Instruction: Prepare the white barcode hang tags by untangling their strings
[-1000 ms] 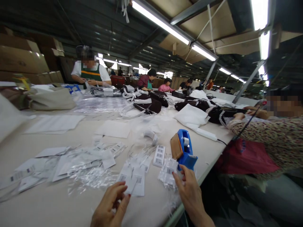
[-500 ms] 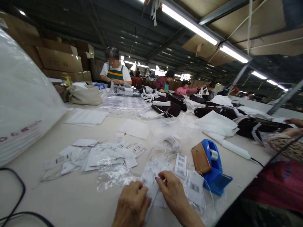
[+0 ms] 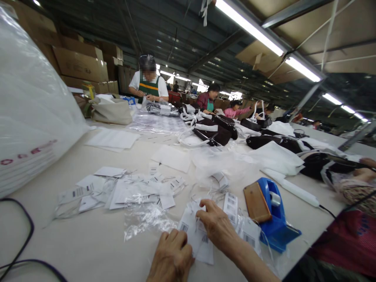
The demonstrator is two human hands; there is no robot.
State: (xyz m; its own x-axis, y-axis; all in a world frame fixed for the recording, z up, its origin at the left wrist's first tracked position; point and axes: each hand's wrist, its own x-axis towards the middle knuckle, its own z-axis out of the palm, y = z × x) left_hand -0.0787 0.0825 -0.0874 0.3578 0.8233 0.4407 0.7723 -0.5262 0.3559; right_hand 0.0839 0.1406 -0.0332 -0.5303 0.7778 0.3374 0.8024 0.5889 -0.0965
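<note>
Hands (image 3: 219,227) on tags (image 3: 188,218) | label strip (image 3: 231,206) close right | tape dispenser (image 3: 276,221) (blue) beyond

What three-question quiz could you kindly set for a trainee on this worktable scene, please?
1. Multiple choice: what colour is the tape dispenser? A) red, B) blue, C) green.
2. True or false: the left hand is gripping the tape dispenser.
3. Fill the gap: the right hand is over white tags printed with black ____.

Key:
1. B.
2. False; the tape dispenser stands on the table, apart from both hands.
3. Barcodes.
</note>
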